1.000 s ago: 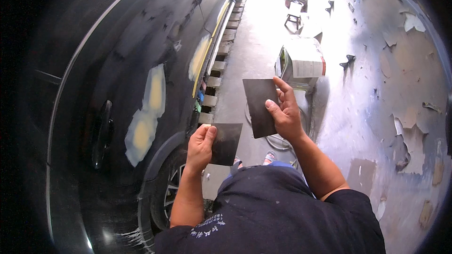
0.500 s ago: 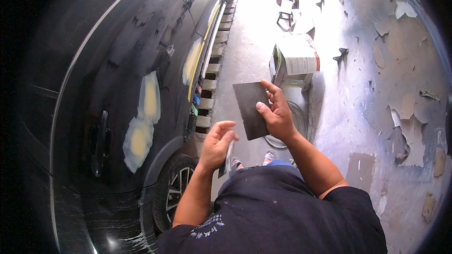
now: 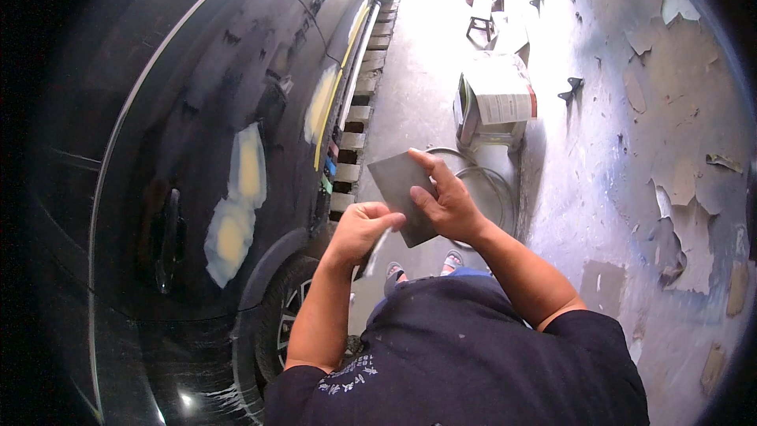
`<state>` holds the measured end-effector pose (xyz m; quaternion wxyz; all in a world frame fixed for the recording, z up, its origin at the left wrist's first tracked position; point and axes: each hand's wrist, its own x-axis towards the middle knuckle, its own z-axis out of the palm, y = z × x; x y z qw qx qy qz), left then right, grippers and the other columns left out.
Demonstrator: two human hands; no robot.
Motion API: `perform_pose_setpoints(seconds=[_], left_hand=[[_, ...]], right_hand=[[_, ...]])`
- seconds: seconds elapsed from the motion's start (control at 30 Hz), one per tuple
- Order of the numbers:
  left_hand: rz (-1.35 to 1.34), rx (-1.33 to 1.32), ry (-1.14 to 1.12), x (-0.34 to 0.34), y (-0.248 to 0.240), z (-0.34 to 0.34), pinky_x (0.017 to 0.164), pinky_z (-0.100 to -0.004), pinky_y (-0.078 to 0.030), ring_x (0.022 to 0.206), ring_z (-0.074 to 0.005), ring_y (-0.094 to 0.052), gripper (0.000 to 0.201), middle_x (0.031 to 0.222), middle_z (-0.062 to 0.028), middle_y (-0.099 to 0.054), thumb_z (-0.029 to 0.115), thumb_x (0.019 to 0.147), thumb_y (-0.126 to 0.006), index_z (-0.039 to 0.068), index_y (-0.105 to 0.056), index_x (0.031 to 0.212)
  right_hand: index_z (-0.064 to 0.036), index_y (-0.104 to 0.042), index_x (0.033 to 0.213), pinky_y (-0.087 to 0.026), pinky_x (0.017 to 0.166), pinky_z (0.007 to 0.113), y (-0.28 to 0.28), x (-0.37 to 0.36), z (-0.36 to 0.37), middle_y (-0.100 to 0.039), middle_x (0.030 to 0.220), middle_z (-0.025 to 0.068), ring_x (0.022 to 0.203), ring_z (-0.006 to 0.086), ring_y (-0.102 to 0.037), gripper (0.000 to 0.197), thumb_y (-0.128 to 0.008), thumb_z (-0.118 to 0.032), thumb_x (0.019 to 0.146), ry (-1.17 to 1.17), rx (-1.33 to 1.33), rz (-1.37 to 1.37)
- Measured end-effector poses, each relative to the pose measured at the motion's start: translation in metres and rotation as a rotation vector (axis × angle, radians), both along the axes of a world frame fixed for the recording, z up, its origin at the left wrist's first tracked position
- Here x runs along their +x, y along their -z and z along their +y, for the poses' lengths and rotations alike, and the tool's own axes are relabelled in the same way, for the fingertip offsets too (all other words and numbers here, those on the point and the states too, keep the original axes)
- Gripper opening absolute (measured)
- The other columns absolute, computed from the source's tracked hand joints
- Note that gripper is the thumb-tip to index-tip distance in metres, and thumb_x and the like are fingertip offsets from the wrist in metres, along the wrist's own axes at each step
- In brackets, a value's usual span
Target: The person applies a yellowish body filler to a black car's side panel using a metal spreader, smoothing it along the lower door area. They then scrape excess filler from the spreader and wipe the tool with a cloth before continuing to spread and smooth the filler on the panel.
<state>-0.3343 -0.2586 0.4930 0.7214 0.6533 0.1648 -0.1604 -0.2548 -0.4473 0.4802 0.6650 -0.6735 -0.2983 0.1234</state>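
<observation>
My right hand (image 3: 451, 203) grips a dark grey rectangular sheet (image 3: 398, 181), which looks like sandpaper, with the thumb on top and the fingers behind its right edge. It is held tilted in front of my waist. Pinched closed, my left hand (image 3: 365, 230) has its fingertips at the sheet's lower left edge; whether they touch it I cannot tell. A thin whitish strip (image 3: 378, 252), blurred, hangs from that pinch. To my left stands a black car (image 3: 197, 110) with dulled paint and yellow filler patches (image 3: 250, 166) above the rear wheel arch.
Cardboard boxes (image 3: 497, 95) stand on the floor at the right, with a coiled hose (image 3: 493, 181) nearer me. Farther off are a small stool (image 3: 481, 25) and several containers. A peeling wall (image 3: 631, 150) bounds the right side. Floor slats (image 3: 356, 114) run along the car.
The sheet has moved left and a little down, turning and catching more light. My left hand has come up to its edge, and its fingers have closed together.
</observation>
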Motion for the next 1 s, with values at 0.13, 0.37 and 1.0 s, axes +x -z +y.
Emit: perform_pose_setpoints(seconds=[0.13,0.37,1.0], left_hand=[[-0.013,-0.01,-0.113,0.017,0.011,0.011,0.046,-0.0213,-0.036,0.05,-0.0043,-0.049,0.017,0.065,0.0018,-0.061,0.016,0.087,-0.074,0.005,-0.067,0.078],[-0.146,-0.257,-0.284,0.04,0.038,0.019,0.042,-0.0205,-0.037,0.05,-0.0068,-0.051,0.028,0.078,-0.0019,-0.064,0.029,0.096,-0.063,0.002,-0.067,0.1],[0.066,-0.984,-0.383,0.08,0.11,0.049,0.066,-0.0379,-0.051,0.099,-0.0307,-0.062,0.072,0.116,-0.0181,-0.062,0.065,0.095,-0.037,0.001,-0.049,0.127]], right_hand=[[-0.003,-0.036,0.145,-0.047,0.094,0.031,0.011,-0.001,-0.009,-0.051,0.129,0.0134,0.113,0.0163,-0.053,0.056,-0.055,0.0,0.093,-0.026,-0.039,-0.039],[-0.0036,-0.036,0.145,-0.044,0.098,0.034,0.018,0.005,-0.034,-0.05,0.131,0.014,0.12,0.0213,-0.05,0.058,-0.057,-0.002,0.091,-0.109,-0.054,0.074],[0.0,-0.034,0.145,-0.038,0.107,0.037,0.063,0.071,-0.012,-0.049,0.137,0.0221,0.127,0.0286,-0.05,0.061,-0.059,-0.009,0.09,0.234,-0.086,0.156]])
